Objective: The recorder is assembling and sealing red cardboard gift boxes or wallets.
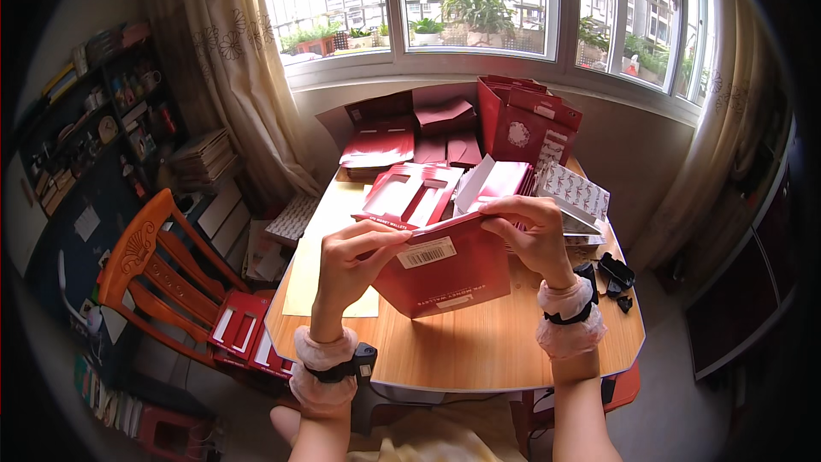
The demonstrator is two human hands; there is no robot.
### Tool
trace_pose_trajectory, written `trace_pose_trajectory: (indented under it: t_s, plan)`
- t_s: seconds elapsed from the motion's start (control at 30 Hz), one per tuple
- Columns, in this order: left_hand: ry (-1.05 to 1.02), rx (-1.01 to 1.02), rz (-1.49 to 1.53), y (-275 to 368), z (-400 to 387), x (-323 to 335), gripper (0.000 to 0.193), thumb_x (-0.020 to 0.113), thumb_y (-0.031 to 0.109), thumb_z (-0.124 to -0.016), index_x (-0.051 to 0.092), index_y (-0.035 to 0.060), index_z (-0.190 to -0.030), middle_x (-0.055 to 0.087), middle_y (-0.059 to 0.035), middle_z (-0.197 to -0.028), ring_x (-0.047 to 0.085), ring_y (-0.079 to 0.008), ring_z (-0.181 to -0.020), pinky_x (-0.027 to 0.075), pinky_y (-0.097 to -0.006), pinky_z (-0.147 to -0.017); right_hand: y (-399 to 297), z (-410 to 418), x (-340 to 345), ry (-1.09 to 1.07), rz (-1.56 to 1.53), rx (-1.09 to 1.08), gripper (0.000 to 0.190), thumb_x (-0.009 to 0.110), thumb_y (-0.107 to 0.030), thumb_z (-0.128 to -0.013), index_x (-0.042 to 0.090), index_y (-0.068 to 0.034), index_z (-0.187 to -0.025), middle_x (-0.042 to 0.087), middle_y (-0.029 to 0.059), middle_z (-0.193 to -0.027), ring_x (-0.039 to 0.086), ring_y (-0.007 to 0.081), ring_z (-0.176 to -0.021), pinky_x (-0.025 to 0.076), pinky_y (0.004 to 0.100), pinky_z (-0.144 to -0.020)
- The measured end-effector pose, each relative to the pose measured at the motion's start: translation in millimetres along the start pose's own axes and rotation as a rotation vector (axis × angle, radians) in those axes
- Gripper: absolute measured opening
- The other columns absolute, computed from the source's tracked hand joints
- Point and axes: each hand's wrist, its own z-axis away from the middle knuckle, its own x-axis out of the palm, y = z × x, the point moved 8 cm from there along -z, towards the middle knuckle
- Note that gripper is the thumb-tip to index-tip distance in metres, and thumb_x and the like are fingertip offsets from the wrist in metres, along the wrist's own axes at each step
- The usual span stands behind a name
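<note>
A red cardboard sleeve with a white barcode sticker and pale printing stands tilted above the table's front part. Its upper edge is pinched at the left corner by my left hand and at the right corner by my right hand. The sleeve's lower corner appears to meet the tabletop. Just behind it lie red window-cut cartons in a stack. Beside them, a pile of folded red and white card pieces is partly hidden by my right hand.
Red card stacks and a tall red box line the table's window side. Patterned white boxes stand at right, near black devices. Yellow paper covers the table's left. A wooden chair holds more red cartons.
</note>
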Motion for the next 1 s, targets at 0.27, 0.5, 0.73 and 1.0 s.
trace_pose_trajectory:
  t_s: [0.27, 0.5, 0.73, 1.0]
  plan:
    - [-0.032, -0.032, 0.033, -0.6, -1.9, 6.6, 0.015, 0.078, 0.002, -0.082, 0.079, 0.0066, -0.096, 0.076, -0.0083, -0.087, 0.072, -0.0161, -0.081, 0.056, -0.0261, -0.07, -2.5, 2.1, -6.0, 0.021, 0.014, 0.008, 0.011, 0.073, 0.004, -0.085, 0.075, 0.003, -0.096, 0.075, 0.009, -0.087, 0.072, 0.0111, -0.08, 0.059, 0.0227, -0.073]
    - [0.009, -0.059, 0.033, -18.9, 13.5, -2.8, 0.028, 0.082, 0.0, -0.077, 0.076, 0.0057, -0.104, 0.075, -0.0095, -0.098, 0.073, -0.0175, -0.088, 0.06, -0.0271, -0.076, -0.3, 1.6, -24.4, 0.119, -0.012, -0.002, 0.011, 0.071, 0.005, -0.088, 0.075, 0.001, -0.098, 0.074, 0.0063, -0.087, 0.071, 0.0093, -0.081, 0.056, 0.0209, -0.072]
    - [0.173, -0.329, 0.358, -55.0, 33.4, -6.0, 0.036, 0.078, -0.005, -0.081, 0.069, 0.0, -0.115, 0.071, -0.0114, -0.112, 0.073, -0.0196, -0.096, 0.062, -0.0293, -0.083, 6.5, 1.5, -34.2, 0.169, -0.024, -0.002, 0.011, 0.07, 0.006, -0.088, 0.073, 0.001, -0.098, 0.074, 0.0054, -0.088, 0.07, 0.0095, -0.084, 0.055, 0.0217, -0.075]
    - [0.145, -0.382, 0.378, -69.3, 38.5, -5.6, 0.023, 0.074, -0.007, -0.085, 0.071, -0.0019, -0.107, 0.073, -0.0107, -0.098, 0.072, -0.0152, -0.087, 0.063, -0.0267, -0.077, 21.1, -1.4, -29.5, 0.111, -0.014, 0.119, 0.009, 0.07, 0.005, -0.089, 0.072, 0.001, -0.097, 0.073, 0.005, -0.089, 0.069, 0.0099, -0.086, 0.055, 0.0222, -0.077]
